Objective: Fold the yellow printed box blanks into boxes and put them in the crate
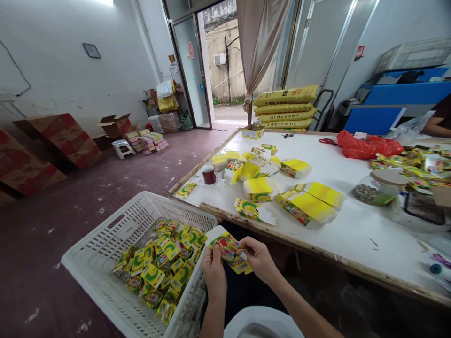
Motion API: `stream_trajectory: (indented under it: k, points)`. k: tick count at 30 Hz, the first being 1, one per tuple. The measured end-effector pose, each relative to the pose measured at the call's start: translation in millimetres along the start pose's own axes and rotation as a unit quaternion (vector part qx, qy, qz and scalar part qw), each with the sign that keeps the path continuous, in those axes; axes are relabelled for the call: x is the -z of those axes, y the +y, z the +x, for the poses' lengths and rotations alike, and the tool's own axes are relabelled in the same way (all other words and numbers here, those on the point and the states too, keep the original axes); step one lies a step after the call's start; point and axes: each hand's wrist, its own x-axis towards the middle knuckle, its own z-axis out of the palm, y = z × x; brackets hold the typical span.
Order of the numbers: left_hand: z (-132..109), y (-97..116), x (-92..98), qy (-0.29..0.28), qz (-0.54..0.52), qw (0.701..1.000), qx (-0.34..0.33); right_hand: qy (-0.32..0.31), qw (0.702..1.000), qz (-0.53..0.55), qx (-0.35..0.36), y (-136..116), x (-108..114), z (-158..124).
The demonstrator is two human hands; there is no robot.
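Note:
Over my lap, both hands grip a small yellow printed carton (227,243) with red and green pictures and a pale flap at its upper end. My left hand (214,268) has its thumb pressed on the carton's left side. The fingers of my right hand (259,257) pinch its right end. Just below, another yellow printed piece with a barcode (241,266) shows; what supports it is hidden. To the left stands a white plastic crate (116,230) holding many small filled yellow cartons (169,249).
Stacks of flat yellow cartons (313,206) lie on the white table (317,253) ahead, near a dark red mug (208,174). A red plastic bag (366,145) and a lidded jar (373,190) are on the right. Another person's arm (439,124) shows at the right edge.

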Motion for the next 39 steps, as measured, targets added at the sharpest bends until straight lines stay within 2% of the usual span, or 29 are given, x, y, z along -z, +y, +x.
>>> stream_trajectory:
  k: [3, 6, 8, 11, 12, 13, 14, 17, 18, 19, 21, 23, 24, 28, 32, 36, 39]
  points:
    - [4, 6, 3.3, 0.004, 0.009, 1.0, -0.027, 0.017, 0.991, -0.113, 0.068, -4, 23, 7]
    - [9, 19, 12.3, -0.016, 0.058, 0.992, -0.115, 0.001, 0.958, -0.252, 0.137, -11, 45, 12]
    - [10, 27, 18.2, -0.089, 0.147, 0.976, -0.133, -0.046, 0.928, -0.328, 0.169, -17, 51, 12]
    - [6, 30, 19.3, -0.238, 0.288, 0.926, -0.054, -0.134, 0.894, -0.37, 0.215, -24, 43, 5]
    - [3, 29, 17.2, -0.28, 0.31, 0.908, -0.026, -0.142, 0.891, -0.364, 0.231, -24, 39, 2]
    - [1, 27, 14.3, -0.31, 0.321, 0.895, -0.008, -0.125, 0.897, -0.35, 0.24, -22, 34, 0]
    - [-1, 24, 10.9, -0.325, 0.328, 0.887, -0.004, -0.079, 0.91, -0.328, 0.242, -19, 31, -2]
    - [-8, 17, 1.7, -0.291, 0.354, 0.888, -0.035, 0.116, 0.953, -0.218, 0.174, -5, 24, -1]
    - [-10, 14, -0.6, -0.278, 0.364, 0.888, -0.041, 0.145, 0.966, -0.169, 0.131, 0, 23, 0]
    - [-12, 12, -2.3, -0.271, 0.369, 0.888, -0.045, 0.141, 0.98, -0.118, 0.081, 3, 22, 1]
    - [-15, 8, -4.0, -0.265, 0.367, 0.89, -0.053, 0.062, 0.998, -0.011, -0.027, 6, 19, 3]
    - [-17, 4, -3.9, -0.265, 0.368, 0.888, -0.076, -0.01, 0.991, 0.076, -0.107, 4, 15, 4]
    - [-17, 4, -3.3, -0.268, 0.371, 0.884, -0.092, -0.025, 0.987, 0.102, -0.125, 2, 14, 4]
    - [-14, 6, -0.1, -0.278, 0.397, 0.862, -0.145, -0.007, 0.986, 0.12, -0.12, -1, 13, 5]
    - [-13, 8, 0.8, -0.27, 0.419, 0.856, -0.141, -0.021, 0.993, 0.094, -0.075, 0, 13, 0]
    - [-14, 0, 0.9, -0.265, 0.42, 0.861, -0.106, -0.057, 0.996, -0.062, 0.018, -3, 13, -10]
    - [-12, -7, 0.4, -0.222, 0.416, 0.868, -0.154, -0.073, 0.984, -0.147, 0.071, 0, 17, -10]
